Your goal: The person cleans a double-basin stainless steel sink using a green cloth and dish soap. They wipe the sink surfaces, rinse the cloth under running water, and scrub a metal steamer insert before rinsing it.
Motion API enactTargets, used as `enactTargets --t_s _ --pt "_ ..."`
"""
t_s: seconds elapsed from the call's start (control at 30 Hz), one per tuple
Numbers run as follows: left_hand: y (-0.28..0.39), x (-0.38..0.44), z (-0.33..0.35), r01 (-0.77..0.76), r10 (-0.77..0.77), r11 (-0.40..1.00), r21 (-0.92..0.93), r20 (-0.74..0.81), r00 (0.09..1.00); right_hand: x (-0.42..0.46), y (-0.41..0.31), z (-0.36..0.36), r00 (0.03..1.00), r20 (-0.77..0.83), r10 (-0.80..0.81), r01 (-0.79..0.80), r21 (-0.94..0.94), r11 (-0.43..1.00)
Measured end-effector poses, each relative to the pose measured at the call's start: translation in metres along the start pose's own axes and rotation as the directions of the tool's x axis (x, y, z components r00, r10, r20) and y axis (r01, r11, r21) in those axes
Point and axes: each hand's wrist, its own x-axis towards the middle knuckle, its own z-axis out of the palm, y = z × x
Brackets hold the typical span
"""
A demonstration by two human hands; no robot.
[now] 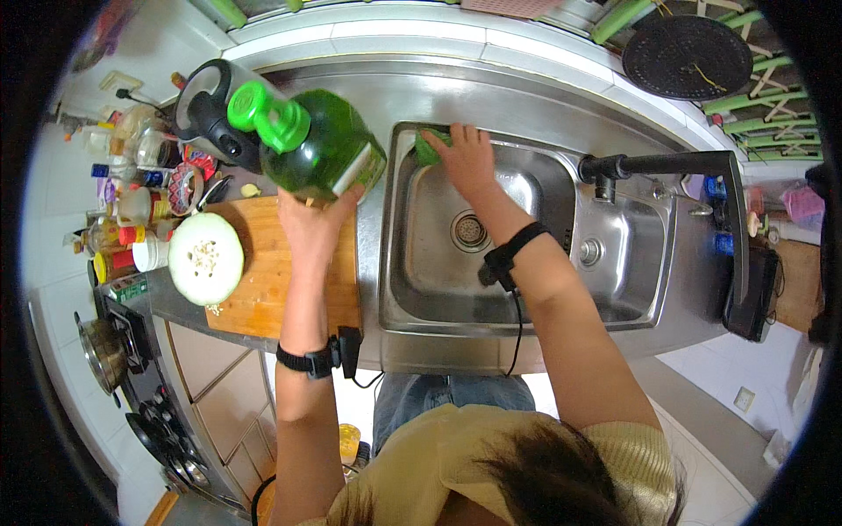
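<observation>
My left hand (316,210) grips a large green pump bottle (329,144) low on its body, above the back of a wooden cutting board (283,276). The bottle's bright green pump head leans to the left. At the back left corner of the steel sink (427,263), my right hand (467,158) rests with its fingers at the rim, its thumb on a green cloth or scouring pad (429,148). Its grip on the pad cannot be told. A cut pale gourd (206,258) with seeds in its face lies on the board's left side.
A black faucet (664,161) stands between the large basin and a smaller basin (618,256). Behind the bottle is an appliance with a black handle (217,112). Jars and bottles (135,204) crowd the left wall, near a metal pot (104,352).
</observation>
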Motion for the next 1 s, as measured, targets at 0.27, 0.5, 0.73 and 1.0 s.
enactTargets --t_s 0.27,0.5,0.73,1.0 --pt "-0.016 0.060 0.079 -0.067 0.071 0.993 -0.100 0.039 0.997 -0.086 0.093 -0.019 0.919 0.271 0.287 -0.233 -0.216 0.948" --pt "-0.023 0.084 0.129 -0.075 0.089 0.964 -0.254 0.046 0.995 -0.124 0.115 -0.001 0.671 0.385 0.634 -0.559 -0.299 0.773" --pt "-0.022 0.099 0.153 -0.137 0.158 0.972 -0.192 0.098 0.982 -0.146 0.116 -0.027 0.582 0.517 0.627 -0.540 -0.331 0.774" --pt "-0.026 0.010 0.130 0.278 -0.265 0.867 -0.414 0.089 0.960 -0.173 0.119 -0.029 0.205 0.845 0.495 -0.903 0.357 -0.237"
